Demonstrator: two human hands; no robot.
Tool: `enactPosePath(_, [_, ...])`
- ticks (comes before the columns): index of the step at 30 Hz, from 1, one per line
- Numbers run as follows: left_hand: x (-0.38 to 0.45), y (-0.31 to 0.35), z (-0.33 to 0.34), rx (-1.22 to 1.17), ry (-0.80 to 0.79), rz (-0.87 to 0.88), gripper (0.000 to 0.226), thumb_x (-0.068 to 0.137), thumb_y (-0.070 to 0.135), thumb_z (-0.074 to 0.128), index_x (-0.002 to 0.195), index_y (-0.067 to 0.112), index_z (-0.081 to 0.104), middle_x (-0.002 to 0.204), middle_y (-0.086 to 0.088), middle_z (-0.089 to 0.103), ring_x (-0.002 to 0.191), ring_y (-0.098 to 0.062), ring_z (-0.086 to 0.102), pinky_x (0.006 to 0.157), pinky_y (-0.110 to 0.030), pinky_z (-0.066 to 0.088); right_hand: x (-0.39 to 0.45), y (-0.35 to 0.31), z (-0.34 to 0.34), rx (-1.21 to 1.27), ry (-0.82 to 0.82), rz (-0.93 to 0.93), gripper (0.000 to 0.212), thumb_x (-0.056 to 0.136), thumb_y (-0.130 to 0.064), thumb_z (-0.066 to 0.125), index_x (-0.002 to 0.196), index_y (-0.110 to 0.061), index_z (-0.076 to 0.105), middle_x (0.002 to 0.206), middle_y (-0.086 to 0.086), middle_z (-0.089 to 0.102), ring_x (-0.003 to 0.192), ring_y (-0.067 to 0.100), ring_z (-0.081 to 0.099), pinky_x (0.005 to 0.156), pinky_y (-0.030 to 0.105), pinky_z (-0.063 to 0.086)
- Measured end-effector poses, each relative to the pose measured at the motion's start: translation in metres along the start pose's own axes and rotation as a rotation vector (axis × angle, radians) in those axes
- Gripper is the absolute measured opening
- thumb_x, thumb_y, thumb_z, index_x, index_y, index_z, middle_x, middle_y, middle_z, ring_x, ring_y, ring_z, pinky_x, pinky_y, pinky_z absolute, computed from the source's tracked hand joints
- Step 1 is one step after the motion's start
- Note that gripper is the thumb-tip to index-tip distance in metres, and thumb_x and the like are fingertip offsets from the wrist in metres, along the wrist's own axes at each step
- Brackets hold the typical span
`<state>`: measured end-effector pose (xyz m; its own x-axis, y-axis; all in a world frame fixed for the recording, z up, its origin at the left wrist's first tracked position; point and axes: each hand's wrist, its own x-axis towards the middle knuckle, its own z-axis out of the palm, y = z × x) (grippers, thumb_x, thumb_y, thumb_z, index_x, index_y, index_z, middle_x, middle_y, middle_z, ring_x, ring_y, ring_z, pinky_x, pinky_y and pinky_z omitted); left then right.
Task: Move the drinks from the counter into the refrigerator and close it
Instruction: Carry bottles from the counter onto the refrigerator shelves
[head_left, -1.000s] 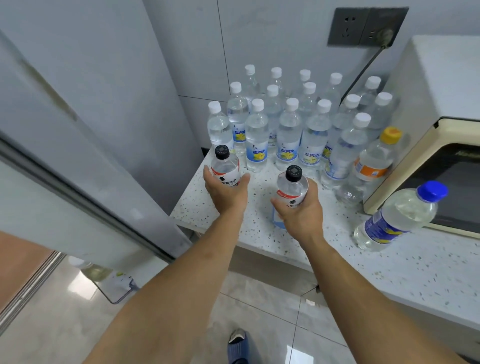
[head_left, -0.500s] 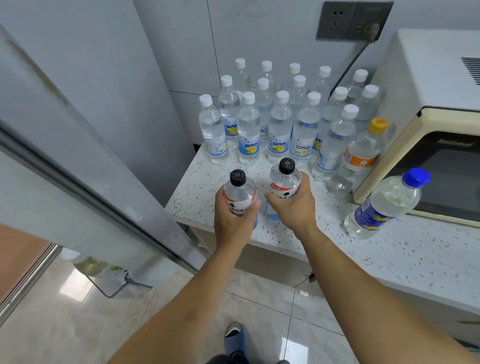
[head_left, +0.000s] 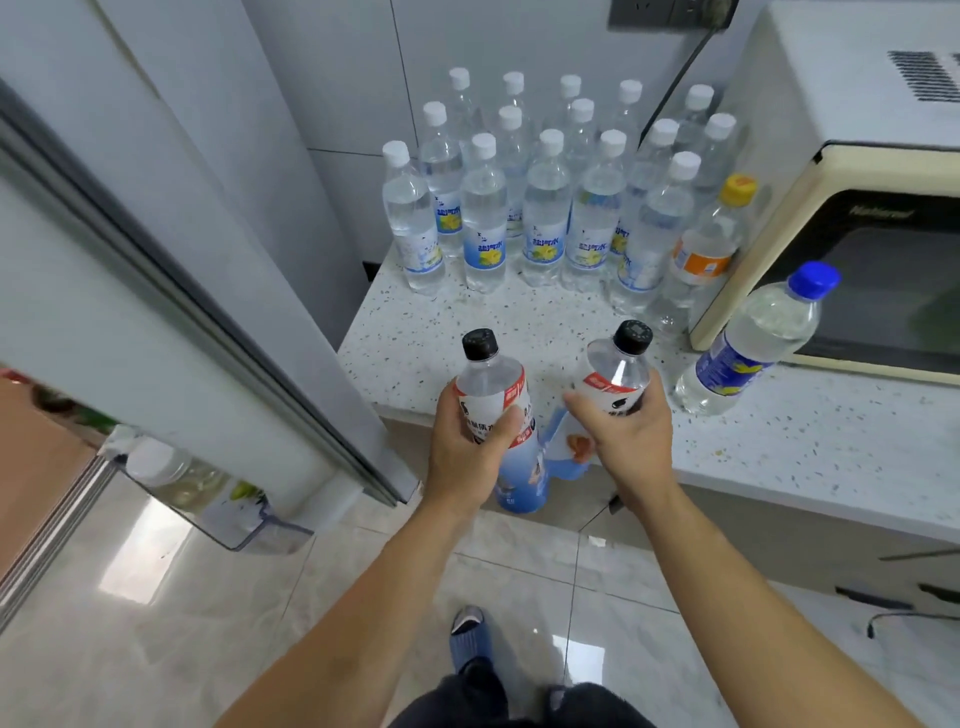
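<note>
Each hand grips one black-capped bottle, fingers wrapped round the label: the left hand (head_left: 467, 447) holds the left bottle (head_left: 493, 410), the right hand (head_left: 623, 441) the right bottle (head_left: 615, 376). Both stand nearly upright, lifted off the tabletop (head_left: 779, 431) at its front edge. The open fridge door (head_left: 171, 332) lies to the left, nearer the left hand, so that bottle likely goes first.

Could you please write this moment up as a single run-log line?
left hand: grips black-capped bottle | right hand: grips second black-capped bottle | both off counter | refrigerator door: open
</note>
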<state>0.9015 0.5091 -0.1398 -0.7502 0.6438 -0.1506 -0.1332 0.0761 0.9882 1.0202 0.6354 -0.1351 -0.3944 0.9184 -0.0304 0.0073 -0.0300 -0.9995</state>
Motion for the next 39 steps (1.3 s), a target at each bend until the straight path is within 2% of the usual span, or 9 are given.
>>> enactPosePath(5, [-0.053,0.000,-0.015,-0.032,-0.018,-0.018,0.065,0.076,0.049,0.076,0.132,0.028,0.051,0.123,0.005,0.067,0.114,-0.015,0.065,0.090,-0.032,0.056,-0.036,-0.006,-0.017,0.053,-0.148,0.073,0.036,0.070,-0.021,0.085,0.095,-0.031,0.062,0.077,-0.002,0.070,0.062,0.006,0.064,0.047,0.023,0.051])
enactPosePath(10, [-0.113,-0.009,-0.040,-0.086,0.089,-0.101,0.051,0.072,0.042,0.080,0.119,0.030,0.065,0.116,-0.001,0.072,0.106,-0.021,0.070,0.079,-0.027,0.057,-0.070,-0.004,-0.015,0.036,-0.342,0.085,0.037,0.062,-0.038,0.083,0.092,-0.045,0.062,0.081,-0.005,0.073,0.066,0.007,0.069,0.051,0.021,0.054])
enactPosePath(13, [-0.151,-0.014,-0.058,-0.111,0.223,-0.117,0.042,0.075,0.035,0.083,0.114,0.031,0.067,0.111,0.000,0.074,0.101,-0.017,0.071,0.074,-0.022,0.057,-0.089,0.006,-0.003,-0.013,-0.461,0.091,0.040,0.070,-0.024,0.087,0.090,-0.047,0.062,0.081,-0.005,0.073,0.066,0.007,0.068,0.051,0.022,0.055])
enactPosePath(16, [-0.190,-0.021,-0.081,-0.140,0.425,-0.135,0.050,0.072,0.030,0.079,0.119,0.026,0.062,0.110,0.003,0.074,0.098,-0.015,0.072,0.073,-0.022,0.057,-0.113,0.017,0.018,-0.039,-0.572,0.116,0.041,0.073,-0.014,0.086,0.096,-0.038,0.063,0.081,-0.004,0.072,0.063,0.005,0.066,0.049,0.021,0.055])
enactPosePath(20, [-0.237,-0.027,-0.120,-0.112,0.677,-0.159,0.075,0.060,0.047,0.080,0.128,0.028,0.056,0.118,0.007,0.070,0.106,-0.015,0.068,0.084,-0.030,0.058,-0.151,0.031,0.051,-0.072,-0.757,0.153,0.045,0.071,-0.016,0.087,0.100,-0.041,0.063,0.082,-0.002,0.070,0.064,0.010,0.066,0.046,0.029,0.053])
enactPosePath(23, [-0.269,-0.030,-0.152,-0.089,0.803,-0.169,0.077,0.057,0.051,0.079,0.127,0.030,0.056,0.121,0.008,0.068,0.110,-0.015,0.064,0.091,-0.037,0.056,-0.183,0.036,0.083,-0.115,-0.885,0.148,0.046,0.072,-0.014,0.087,0.100,-0.042,0.062,0.081,-0.003,0.070,0.065,0.009,0.067,0.046,0.029,0.052])
enactPosePath(27, [-0.303,-0.035,-0.195,-0.117,0.924,-0.150,0.065,0.058,0.052,0.079,0.118,0.037,0.059,0.113,0.015,0.070,0.105,-0.008,0.066,0.084,-0.027,0.056,-0.227,0.038,0.130,-0.156,-1.040,0.159,0.043,0.074,-0.015,0.087,0.097,-0.041,0.061,0.077,-0.005,0.070,0.063,0.005,0.066,0.045,0.026,0.050])
enactPosePath(32, [-0.331,-0.044,-0.261,-0.150,1.008,-0.133,0.059,0.062,0.052,0.079,0.116,0.043,0.058,0.113,0.021,0.069,0.103,-0.004,0.066,0.083,-0.025,0.055,-0.284,0.033,0.201,-0.189,-1.169,0.150,0.042,0.067,-0.027,0.086,0.096,-0.044,0.060,0.079,-0.007,0.069,0.062,0.005,0.065,0.045,0.027,0.050])
enactPosePath(39, [-0.350,-0.038,-0.372,-0.122,1.095,-0.095,0.065,0.056,0.059,0.078,0.115,0.046,0.055,0.111,0.026,0.066,0.101,-0.002,0.065,0.076,-0.019,0.055,-0.356,0.028,0.309,-0.207,-1.225,0.076,0.053,0.064,-0.036,0.087,0.108,-0.040,0.058,0.092,-0.013,0.070,0.082,0.005,0.069,0.050,0.018,0.053])
